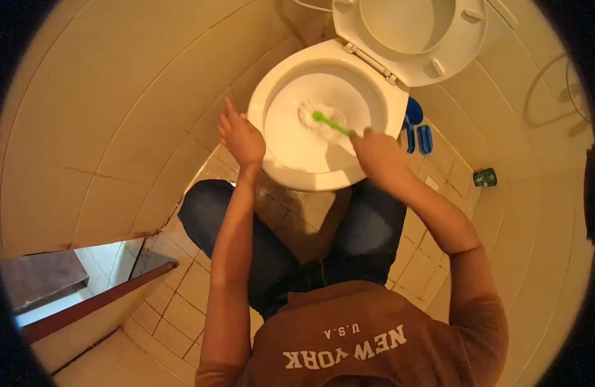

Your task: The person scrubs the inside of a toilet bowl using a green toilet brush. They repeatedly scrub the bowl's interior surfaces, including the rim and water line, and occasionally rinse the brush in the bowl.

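Note:
In front of me is a white toilet bowl (286,169) with its seat and lid (468,61) raised at the back. My right hand (378,155) is closed around the handle of a green toilet brush (333,123), over the bowl's right front part. The brush's head is down inside the bowl, among white suds (308,115) near the middle. My left hand (242,137) lies against the left outer side of the rim, its fingers stretched out and holding nothing.
On the tiled floor right of the bowl lie a blue scoop-like item (413,115) and a small blue brush-like item (425,140). A green package (485,177) sits by the right wall. Tiled walls close in on both sides; a brown-edged doorway (104,297) is at lower left.

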Tool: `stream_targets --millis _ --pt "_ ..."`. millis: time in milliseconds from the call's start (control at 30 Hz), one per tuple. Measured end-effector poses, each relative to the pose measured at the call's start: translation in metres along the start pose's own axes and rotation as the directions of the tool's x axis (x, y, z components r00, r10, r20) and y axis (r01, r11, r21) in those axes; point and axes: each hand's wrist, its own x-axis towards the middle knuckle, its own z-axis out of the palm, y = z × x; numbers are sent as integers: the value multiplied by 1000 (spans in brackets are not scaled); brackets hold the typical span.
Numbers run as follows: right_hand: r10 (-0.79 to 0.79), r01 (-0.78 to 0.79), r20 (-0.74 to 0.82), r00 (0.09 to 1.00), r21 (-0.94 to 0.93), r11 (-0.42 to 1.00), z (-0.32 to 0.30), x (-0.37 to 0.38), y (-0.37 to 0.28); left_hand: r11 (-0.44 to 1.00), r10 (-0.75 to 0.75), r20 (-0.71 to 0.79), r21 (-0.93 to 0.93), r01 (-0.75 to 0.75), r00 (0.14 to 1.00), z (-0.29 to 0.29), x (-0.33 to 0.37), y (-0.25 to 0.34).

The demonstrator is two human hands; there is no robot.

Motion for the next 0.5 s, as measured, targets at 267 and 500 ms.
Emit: stream_targets --millis 267,500 --pt "-2 -17 112 994 170 985 -22 -41 -30 998 42 7 -44 -42 999 4 1 -9" --pt "0 9 -59 998 154 988 7 -3 -14 1000 5 10 1 -5 1000 2 -1 -1"
